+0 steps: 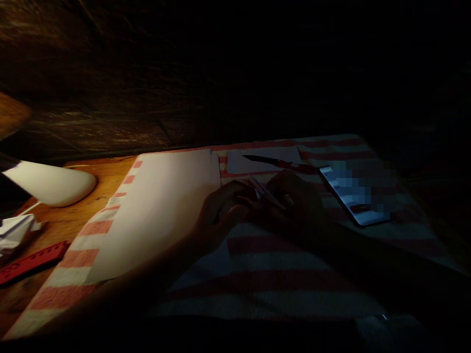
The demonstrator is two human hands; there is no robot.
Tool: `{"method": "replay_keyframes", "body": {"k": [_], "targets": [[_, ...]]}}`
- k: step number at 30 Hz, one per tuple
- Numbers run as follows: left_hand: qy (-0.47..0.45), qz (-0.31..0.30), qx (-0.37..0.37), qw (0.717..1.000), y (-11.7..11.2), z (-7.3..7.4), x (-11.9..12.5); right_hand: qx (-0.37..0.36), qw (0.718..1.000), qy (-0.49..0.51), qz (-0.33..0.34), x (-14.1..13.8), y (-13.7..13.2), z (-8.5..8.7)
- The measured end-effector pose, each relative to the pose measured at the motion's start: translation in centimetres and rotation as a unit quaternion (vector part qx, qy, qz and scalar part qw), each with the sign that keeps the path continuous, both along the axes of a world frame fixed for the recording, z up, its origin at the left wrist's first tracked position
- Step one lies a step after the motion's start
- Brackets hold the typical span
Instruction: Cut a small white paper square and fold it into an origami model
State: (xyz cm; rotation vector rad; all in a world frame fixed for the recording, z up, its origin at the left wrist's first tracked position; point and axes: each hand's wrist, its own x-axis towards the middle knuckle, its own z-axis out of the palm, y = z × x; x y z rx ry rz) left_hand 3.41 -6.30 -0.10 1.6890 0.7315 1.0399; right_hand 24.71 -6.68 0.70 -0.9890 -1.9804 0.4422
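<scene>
Over the striped cloth, a small folded piece of paper (268, 192) shows between my two hands. My left hand (222, 208) has its fingers curled and closed on the paper's left end. From the other side, my right hand (300, 198) pinches the same paper; deep shadow hides most of its fingers. Just beyond the hands lies a knife (263, 160) with a dark blade and a reddish handle, resting on a small sheet of paper (235, 163). Large white sheets (165, 196) lie flat under and left of my left forearm.
A lit phone (349, 191) lies right of my right hand. The red-and-white striped cloth (272, 245) covers much of the wooden table (106, 171). On the left are a white lamp base (62, 184), crumpled paper (18, 230) and a red strip-shaped object (33, 262). A dark wall stands behind.
</scene>
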Motion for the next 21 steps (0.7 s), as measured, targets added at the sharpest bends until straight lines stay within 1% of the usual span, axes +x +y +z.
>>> {"method": "replay_keyframes", "body": {"k": [3,5,7,9,11,13,14,16,17,19,21], "targets": [[-0.076,0.017,-0.062,0.995,0.4,-0.9,0.0,0.045,0.997,-0.050,0.047,0.0,0.2,-0.4],[-0.126,0.025,-0.115,0.985,0.7,-1.3,0.0,0.083,0.992,-0.065,0.069,0.1,0.3,-0.5],[-0.160,0.045,-0.171,0.971,0.9,-1.4,0.2,0.108,0.988,-0.063,0.085,0.3,0.4,-0.4],[-0.179,0.068,-0.210,0.959,1.1,-1.3,0.4,0.103,0.991,-0.039,0.077,0.4,0.4,-0.2],[-0.187,0.078,-0.236,0.950,1.3,-1.1,0.6,0.077,0.996,0.003,0.035,0.5,0.3,-0.2],[-0.200,0.082,-0.245,0.945,1.4,-1.1,0.6,0.026,0.998,0.049,0.005,0.6,0.4,-0.5],[-0.203,0.087,-0.248,0.943,1.5,-1.1,0.6,-0.007,0.998,0.067,0.008,0.6,0.4,-0.7],[-0.206,0.098,-0.249,0.941,1.6,-1.1,0.6,-0.049,0.994,0.086,0.043,0.7,0.6,-1.1],[-0.204,0.101,-0.248,0.942,1.7,-1.2,0.6,-0.049,0.993,0.084,0.067,0.7,0.7,-1.3],[-0.193,0.104,-0.242,0.945,1.7,-1.2,0.6,-0.011,0.992,0.068,0.101,0.8,1.0,-1.4],[-0.178,0.112,-0.222,0.952,1.6,-1.2,0.7,0.022,0.993,0.048,0.110,0.9,1.1,-1.3]]}}
